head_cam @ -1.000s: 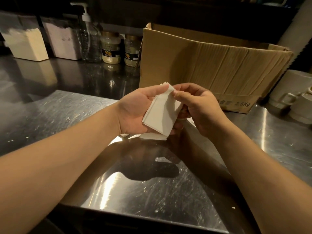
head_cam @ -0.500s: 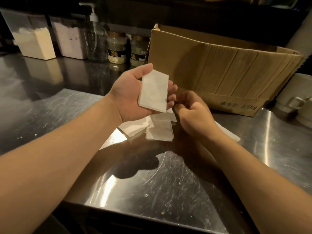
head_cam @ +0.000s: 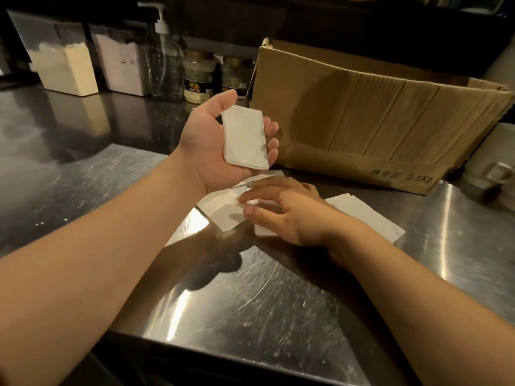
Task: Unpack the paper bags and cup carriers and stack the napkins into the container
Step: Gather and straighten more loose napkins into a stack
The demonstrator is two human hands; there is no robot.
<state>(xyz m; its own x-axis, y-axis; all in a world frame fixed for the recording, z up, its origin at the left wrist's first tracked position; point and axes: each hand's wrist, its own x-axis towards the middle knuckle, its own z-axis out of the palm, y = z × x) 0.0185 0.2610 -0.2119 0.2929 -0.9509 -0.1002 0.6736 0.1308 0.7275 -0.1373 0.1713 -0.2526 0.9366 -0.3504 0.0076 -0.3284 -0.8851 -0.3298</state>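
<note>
Scratched stainless steel makes up the worktop, which runs back under dim warm light to a dark wall, with bright glare streaks near the front edge. At the far left two clear bins of pale powder are lined against the wall, followed by a clear pump bottle and two labelled jars. Toward the middle the left hand is raised palm up above the worktop, and a folded stack of white napkins is held in its grip, with the thumb at the upper corner and the fingertips curled round the far edge. Below it, more loose napkins are spread flat on the steel; the right hand is laid over them palm down, fingers straight and spread, touching the top sheets, with nothing gripped. Another napkin pile is seen just to the right of that wrist. Behind the hands an open cardboard box is set on the worktop, printed with "2.5Kg" at its lower right corner. At the far right edge a pale vessel with a handle is partly seen, too blurred to be identified.
</note>
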